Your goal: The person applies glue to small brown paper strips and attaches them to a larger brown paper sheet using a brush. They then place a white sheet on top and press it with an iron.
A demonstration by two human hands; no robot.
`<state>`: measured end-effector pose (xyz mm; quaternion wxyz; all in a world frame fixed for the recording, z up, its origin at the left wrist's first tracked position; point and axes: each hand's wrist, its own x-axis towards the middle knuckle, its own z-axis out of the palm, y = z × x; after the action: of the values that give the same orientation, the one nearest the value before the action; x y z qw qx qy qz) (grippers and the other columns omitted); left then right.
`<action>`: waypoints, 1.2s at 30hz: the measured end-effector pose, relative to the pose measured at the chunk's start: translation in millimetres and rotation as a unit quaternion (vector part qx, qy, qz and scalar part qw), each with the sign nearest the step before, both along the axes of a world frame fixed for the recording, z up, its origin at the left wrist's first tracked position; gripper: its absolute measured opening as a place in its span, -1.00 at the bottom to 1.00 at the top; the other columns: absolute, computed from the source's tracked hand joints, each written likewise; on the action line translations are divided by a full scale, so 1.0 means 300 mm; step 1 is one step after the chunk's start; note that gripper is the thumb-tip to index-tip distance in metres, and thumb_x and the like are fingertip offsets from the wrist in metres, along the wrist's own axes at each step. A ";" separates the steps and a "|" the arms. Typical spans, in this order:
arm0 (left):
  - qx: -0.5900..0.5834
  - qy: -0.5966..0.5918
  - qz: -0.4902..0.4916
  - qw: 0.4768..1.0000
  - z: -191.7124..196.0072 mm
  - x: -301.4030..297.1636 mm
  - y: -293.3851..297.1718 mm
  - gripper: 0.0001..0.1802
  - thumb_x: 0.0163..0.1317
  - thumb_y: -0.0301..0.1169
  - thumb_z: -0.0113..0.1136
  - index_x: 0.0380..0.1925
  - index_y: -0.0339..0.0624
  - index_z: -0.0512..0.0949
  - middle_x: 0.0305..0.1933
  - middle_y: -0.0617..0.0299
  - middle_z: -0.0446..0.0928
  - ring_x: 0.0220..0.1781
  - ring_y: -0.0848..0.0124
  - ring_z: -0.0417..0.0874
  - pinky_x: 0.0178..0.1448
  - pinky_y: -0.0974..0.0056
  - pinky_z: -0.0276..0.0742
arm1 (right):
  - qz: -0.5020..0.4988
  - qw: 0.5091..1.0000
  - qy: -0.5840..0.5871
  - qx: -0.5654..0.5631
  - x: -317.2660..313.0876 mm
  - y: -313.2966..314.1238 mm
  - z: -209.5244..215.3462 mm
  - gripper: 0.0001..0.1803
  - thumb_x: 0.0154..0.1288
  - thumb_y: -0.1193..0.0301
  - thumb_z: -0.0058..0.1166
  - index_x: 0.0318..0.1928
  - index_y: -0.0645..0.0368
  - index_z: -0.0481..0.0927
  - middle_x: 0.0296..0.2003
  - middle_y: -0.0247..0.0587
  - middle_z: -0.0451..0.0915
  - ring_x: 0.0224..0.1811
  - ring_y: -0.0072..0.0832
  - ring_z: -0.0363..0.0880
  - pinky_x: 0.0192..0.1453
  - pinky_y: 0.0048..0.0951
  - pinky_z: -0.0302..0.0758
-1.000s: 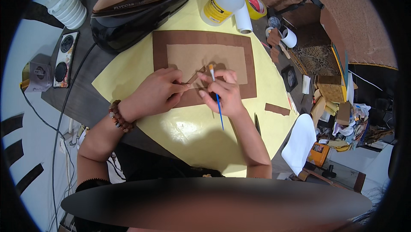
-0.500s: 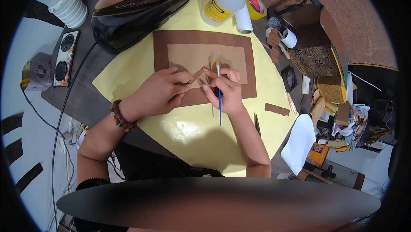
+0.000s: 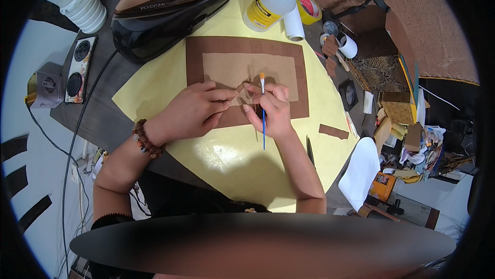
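Since half a second ago our right hand has barely shifted; the brush now stands a little more upright, its tip nearer the folded flap. Our right fingers are clamped together on the thin blue paintbrush, bristle end pointing away from us, handle running back over the wrist side. Our left hand lies flat-ish on the brown paper, thumb and forefinger pinched on a small folded paper flap between both hands. That flap belongs to the tan sheet, which lies on a darker brown rectangle, itself on the yellow sheet over the dark table. Beyond the work: a clothes iron and a white glue bottle. A loose brown strip lies to our right.
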<state>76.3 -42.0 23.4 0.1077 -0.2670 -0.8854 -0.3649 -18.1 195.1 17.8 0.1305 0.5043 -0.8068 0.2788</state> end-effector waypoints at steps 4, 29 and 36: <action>-0.002 -0.007 0.006 1.000 -0.003 0.001 0.002 -0.68 0.08 -0.55 0.30 -0.09 -0.26 0.67 0.14 0.23 0.64 -0.16 0.22 0.51 0.00 0.20 0.58 | 0.037 0.999 0.004 0.012 -0.003 -0.001 -0.005 -0.77 0.05 0.37 0.39 -0.43 0.08 0.54 -0.06 -0.36 0.76 -0.03 -0.34 0.57 0.11 -0.24 0.35; -0.013 -0.053 -0.002 0.998 -0.008 -0.003 0.019 -0.45 0.10 -0.35 0.34 0.12 -0.14 0.45 0.34 0.20 0.48 0.15 0.12 0.45 0.25 0.04 0.36 | -0.004 1.000 -0.001 -0.029 -0.006 -0.005 -0.004 -0.76 0.05 0.39 0.38 -0.43 0.10 0.50 -0.13 -0.32 0.76 -0.05 -0.32 0.57 0.10 -0.24 0.34; -0.025 -0.065 -0.004 0.998 -0.002 -0.002 0.024 -0.41 0.11 -0.34 0.33 0.18 -0.13 0.41 0.35 0.16 0.44 0.19 0.10 0.43 0.23 0.05 0.35 | -0.013 1.000 0.005 -0.018 -0.005 -0.008 -0.003 -0.75 0.05 0.38 0.38 -0.42 0.10 0.50 -0.13 -0.29 0.76 -0.06 -0.31 0.56 0.10 -0.23 0.34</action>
<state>75.9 -34.8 22.8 0.0416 -0.2493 -0.8984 -0.3593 -19.5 192.7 16.7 0.1472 0.4929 -0.8074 0.2888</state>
